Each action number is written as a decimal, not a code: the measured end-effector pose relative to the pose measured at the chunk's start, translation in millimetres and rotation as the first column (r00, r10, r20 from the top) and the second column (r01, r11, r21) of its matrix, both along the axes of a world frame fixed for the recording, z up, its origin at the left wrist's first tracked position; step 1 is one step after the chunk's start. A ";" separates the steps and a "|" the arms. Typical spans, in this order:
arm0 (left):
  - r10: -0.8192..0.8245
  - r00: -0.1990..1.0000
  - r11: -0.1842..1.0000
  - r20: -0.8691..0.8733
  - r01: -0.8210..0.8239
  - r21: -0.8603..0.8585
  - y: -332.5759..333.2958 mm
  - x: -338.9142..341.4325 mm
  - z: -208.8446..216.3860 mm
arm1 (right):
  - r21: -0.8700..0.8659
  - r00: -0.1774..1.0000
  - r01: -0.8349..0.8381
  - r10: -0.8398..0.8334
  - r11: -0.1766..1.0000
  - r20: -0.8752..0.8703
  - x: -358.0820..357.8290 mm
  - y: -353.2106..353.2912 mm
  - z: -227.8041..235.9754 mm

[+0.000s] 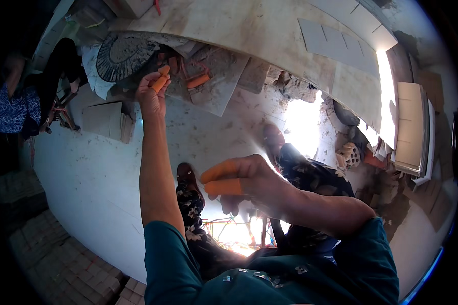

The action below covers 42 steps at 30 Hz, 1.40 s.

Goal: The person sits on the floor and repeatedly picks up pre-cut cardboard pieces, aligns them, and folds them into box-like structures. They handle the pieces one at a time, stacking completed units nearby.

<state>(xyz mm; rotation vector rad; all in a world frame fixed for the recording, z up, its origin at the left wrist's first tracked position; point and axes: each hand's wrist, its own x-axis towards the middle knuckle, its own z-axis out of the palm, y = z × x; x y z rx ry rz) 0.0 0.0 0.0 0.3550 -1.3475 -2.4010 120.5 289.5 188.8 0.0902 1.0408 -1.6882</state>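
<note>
Orange finger covers sit on the thumb and a finger of both my hands. My left hand point(152, 94) is stretched forward at the low bench's near edge, fingers curled and covered tips close together. Right of it lie an orange-red roll-shaped piece point(198, 81) and dark crumbly material. To its left is a fan-shaped spread of thin dark pieces point(124, 56). My right hand point(249, 180) hangs above the floor before my body, covered thumb and finger drawn together. Whether either pinch holds something small is not visible.
A long pale board point(229, 20) runs across the far side, with flat grey sheets point(338, 46) on it. Another person point(30, 104) sits at the far left. Stacked sheets point(412, 129) stand at the right, and brick-like stacks point(61, 254) fill the lower left.
</note>
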 end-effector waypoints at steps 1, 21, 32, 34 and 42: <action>0.000 0.999 1.000 -0.038 0.000 -0.017 -1.0 -1.6 4.2 | -0.015 1.000 -0.002 0.002 1.000 0.000 -1.0 -2.0 -1.4; 0.021 0.975 0.756 0.221 0.129 -0.642 -21.0 -26.1 -46.5 | 0.002 0.993 -0.032 0.032 0.999 0.115 -6.3 1.7 9.7; 0.208 0.966 -0.218 0.157 0.202 -0.955 -17.9 -73.0 -15.8 | 0.054 0.989 -0.100 0.094 0.994 0.113 -13.3 8.1 10.6; 0.240 0.947 -0.226 0.213 0.268 -0.937 -12.0 -80.6 -15.1 | 0.036 0.989 -0.079 0.073 0.996 0.129 -13.8 10.8 9.9; 0.210 0.975 -0.017 -0.072 -0.070 -0.997 -31.5 -73.7 -45.0 | -0.033 0.989 -0.026 0.031 0.999 0.143 -12.4 16.4 8.1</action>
